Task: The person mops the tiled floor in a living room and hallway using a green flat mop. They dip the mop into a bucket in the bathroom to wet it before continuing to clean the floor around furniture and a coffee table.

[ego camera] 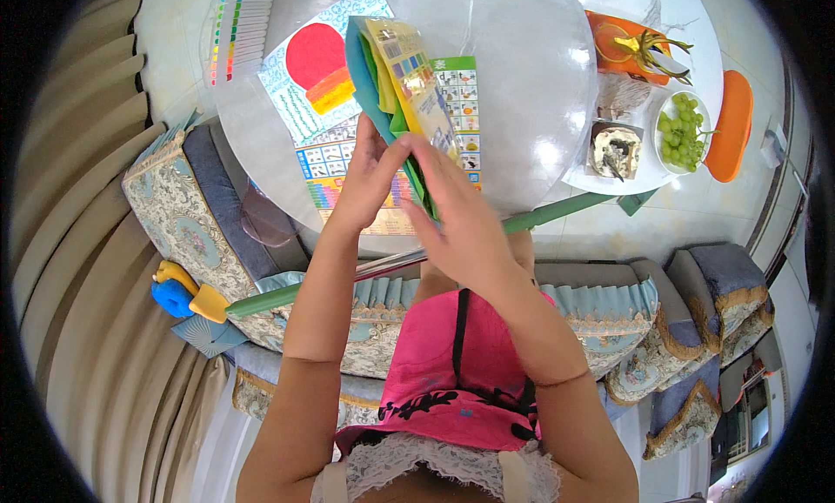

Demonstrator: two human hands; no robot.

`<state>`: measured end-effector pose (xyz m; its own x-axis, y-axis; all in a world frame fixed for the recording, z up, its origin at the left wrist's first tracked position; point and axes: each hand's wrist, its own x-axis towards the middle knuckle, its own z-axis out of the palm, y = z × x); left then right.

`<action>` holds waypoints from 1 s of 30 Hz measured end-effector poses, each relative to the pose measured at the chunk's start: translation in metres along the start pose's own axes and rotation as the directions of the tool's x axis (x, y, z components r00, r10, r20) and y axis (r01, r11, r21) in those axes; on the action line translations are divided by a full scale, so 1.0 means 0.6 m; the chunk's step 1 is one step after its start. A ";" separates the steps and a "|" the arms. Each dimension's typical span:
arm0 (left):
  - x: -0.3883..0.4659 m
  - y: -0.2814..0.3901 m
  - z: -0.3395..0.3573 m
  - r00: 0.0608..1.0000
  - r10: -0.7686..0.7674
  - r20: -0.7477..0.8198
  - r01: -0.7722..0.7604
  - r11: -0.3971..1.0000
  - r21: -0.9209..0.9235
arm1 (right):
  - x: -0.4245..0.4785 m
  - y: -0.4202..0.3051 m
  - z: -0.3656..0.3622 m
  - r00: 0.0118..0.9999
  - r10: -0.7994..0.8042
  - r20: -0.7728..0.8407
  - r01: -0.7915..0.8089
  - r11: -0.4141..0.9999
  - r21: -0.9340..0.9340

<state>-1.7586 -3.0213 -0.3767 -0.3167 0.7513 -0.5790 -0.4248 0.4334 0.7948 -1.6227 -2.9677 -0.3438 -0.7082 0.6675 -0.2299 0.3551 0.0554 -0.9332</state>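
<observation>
Tilted above the table is a pack of coloured paper (408, 72) with a clear wrapper and a yellow printed front. Blue, green and yellow sheets show along its side. My left hand (368, 180) grips the pack's lower left side, fingers partly hidden behind it. My right hand (460, 219), slightly blurred, straddles the lower edge with thumb and fingers on either side of the green sheets. Below the pack lies a drawing (303, 79) with a red circle and an orange-yellow block. It overlaps a printed learning chart (326, 167) bearing pictures and writing.
A marker set (236, 36) lies at the table's (522, 111) far left. To the right are a bowl of green grapes (682, 134), a cake (614, 152) and an orange box (629, 46). An orange stool (729, 124) stands beyond. A long green handle (554, 212) crosses below the table edge.
</observation>
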 end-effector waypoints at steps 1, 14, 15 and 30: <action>0.002 0.002 -0.006 0.997 -0.029 -0.068 0.031 0.999 0.042 | -0.007 0.006 -0.008 0.993 0.054 0.104 -0.066 0.992 0.107; -0.020 0.059 0.013 0.986 -0.089 -0.140 0.132 0.932 0.337 | 0.019 0.038 0.001 0.972 0.236 0.002 -0.236 0.971 0.028; -0.018 0.060 0.017 0.993 -0.052 -0.109 0.090 0.919 0.384 | 0.018 0.038 -0.002 0.983 0.177 -0.050 -0.180 0.982 -0.057; 0.005 -0.023 0.019 0.990 -0.021 -0.142 0.057 0.965 0.256 | -0.006 0.153 -0.029 0.887 0.461 0.037 -0.403 0.731 0.551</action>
<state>-1.7439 -3.0195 -0.3873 -0.4247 0.6638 -0.6157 -0.2110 0.5887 0.7803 -1.5772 -2.9521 -0.4241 -0.4873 0.5896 -0.6442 0.2092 -0.6374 -0.7416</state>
